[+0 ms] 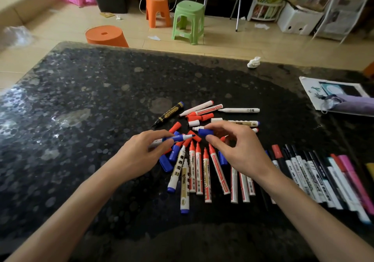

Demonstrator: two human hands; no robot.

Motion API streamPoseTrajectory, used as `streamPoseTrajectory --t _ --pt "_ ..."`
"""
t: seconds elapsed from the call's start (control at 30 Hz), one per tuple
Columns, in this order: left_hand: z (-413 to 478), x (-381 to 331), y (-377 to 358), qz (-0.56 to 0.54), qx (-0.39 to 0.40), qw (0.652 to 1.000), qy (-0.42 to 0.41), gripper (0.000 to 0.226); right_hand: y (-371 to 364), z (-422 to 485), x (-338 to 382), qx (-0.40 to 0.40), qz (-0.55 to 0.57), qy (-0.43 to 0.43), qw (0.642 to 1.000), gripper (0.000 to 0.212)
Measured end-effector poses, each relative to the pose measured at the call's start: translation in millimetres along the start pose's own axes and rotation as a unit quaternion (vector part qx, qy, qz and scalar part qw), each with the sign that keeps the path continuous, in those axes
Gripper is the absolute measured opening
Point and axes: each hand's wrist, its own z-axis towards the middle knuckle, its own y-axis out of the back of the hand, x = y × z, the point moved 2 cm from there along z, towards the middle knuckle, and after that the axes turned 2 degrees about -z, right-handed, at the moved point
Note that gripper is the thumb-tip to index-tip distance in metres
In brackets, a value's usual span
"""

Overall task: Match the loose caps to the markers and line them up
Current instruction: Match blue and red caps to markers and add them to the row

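Observation:
My left hand [141, 152] grips an uncapped blue marker [178, 138], its tip pointing right. My right hand [238, 150] pinches a loose blue cap [205, 132] just right of that tip, a small gap between them. Below my hands lie several uncapped red markers [199, 170] and two blue-ended white markers [176, 170], tips pointing away from me. Loose red caps [175, 127] and blue caps [166, 163] are scattered among them. Farther back lie a black marker [169, 114] and several white markers [240, 110]. A row of capped markers [315, 176] lies at the right.
The dark speckled table [81, 120] carries a crumpled tissue [253, 62] at the far edge and a paper with a purple pouch [348, 103] at the right. Orange and green stools [188, 20] stand on the floor beyond.

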Motion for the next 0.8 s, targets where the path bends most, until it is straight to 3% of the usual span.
streamPoseTrajectory --t 0.5,0.8 --pt "0 -4 -6 0.001 0.019 1.0 -0.012 0.034 -4 -13 7 0.01 -0.036 0.038 0.999 0.029" --pt "-5 -12 -14 0.049 -0.002 0.998 -0.028 0.024 -13 -18 11 -0.002 0.013 0.042 0.999 0.023"
